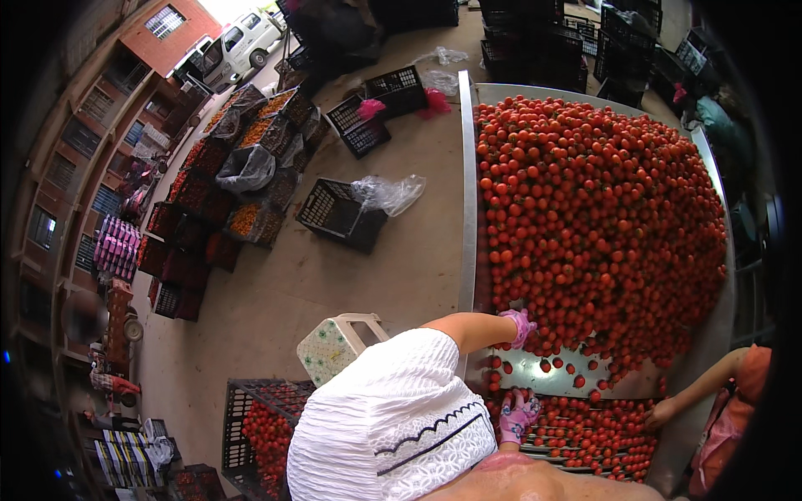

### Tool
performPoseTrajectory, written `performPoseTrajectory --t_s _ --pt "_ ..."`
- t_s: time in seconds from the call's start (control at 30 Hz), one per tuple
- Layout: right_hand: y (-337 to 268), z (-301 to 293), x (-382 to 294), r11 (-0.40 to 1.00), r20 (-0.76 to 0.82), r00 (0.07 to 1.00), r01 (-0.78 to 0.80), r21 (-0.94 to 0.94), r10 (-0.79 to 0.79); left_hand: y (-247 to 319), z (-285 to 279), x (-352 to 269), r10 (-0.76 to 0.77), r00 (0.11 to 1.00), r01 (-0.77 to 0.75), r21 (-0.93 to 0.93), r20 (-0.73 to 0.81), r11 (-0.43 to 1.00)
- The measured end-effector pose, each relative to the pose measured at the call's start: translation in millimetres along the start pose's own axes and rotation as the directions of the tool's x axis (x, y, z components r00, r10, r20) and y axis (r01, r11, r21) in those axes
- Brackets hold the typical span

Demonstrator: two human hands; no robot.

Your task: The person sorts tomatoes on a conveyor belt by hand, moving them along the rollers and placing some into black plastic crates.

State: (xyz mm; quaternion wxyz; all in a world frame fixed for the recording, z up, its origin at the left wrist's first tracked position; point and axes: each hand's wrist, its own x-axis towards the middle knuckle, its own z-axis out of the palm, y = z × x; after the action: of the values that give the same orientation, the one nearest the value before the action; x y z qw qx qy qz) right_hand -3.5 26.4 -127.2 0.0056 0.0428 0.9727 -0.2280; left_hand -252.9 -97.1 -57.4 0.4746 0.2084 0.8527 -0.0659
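Note:
A large heap of small red tomatoes (595,238) fills a metal sorting table (467,250). At the heap's lower left edge is my left hand (519,327) in a pink patterned glove, touching the tomatoes; whether its fingers hold any is unclear. Below it, my right hand (519,414), in a pink floral glove, lies over tomatoes at the left end of a metal roller conveyor (557,456). Its fingers are spread over the fruit, and what lies under the palm is hidden. Several loose tomatoes sit on the bare metal strip between heap and rollers.
Another person's bare hand (661,413) reaches the rollers from the right. To the left stand a plastic stool (332,351), a black crate of tomatoes (235,432) and another black crate (341,216) with clear plastic film. Stacked fruit crates (207,232) and a white vehicle (241,47) are farther off.

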Motion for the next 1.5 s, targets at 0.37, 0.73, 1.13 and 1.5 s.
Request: performPoseTrajectory --t_s 0.37,0.73,1.13,1.5 --pt "13.7 -23.6 68.0 0.98 0.059 0.98 -0.192 0.046 0.189 95.5 114.3 -28.2 0.473 0.865 -0.499 0.192 0.167 0.845" --pt "34.5 -63.6 -43.0 0.964 0.127 0.968 -0.19 -0.185 0.215 27.8 0.1 9.4 0.281 0.912 -0.125 0.45 -0.3 0.884" --pt "30.4 -115.4 66.1 0.921 0.106 0.917 -0.39 0.024 0.385 90.0 93.2 -1.2 0.468 0.846 -0.512 0.147 0.256 0.846" --pt "112.1 -83.9 1.5 0.852 0.123 0.878 -0.402 -0.336 0.463 100.7 124.8 79.0 0.651 0.662 -0.535 0.374 -0.371 0.757"
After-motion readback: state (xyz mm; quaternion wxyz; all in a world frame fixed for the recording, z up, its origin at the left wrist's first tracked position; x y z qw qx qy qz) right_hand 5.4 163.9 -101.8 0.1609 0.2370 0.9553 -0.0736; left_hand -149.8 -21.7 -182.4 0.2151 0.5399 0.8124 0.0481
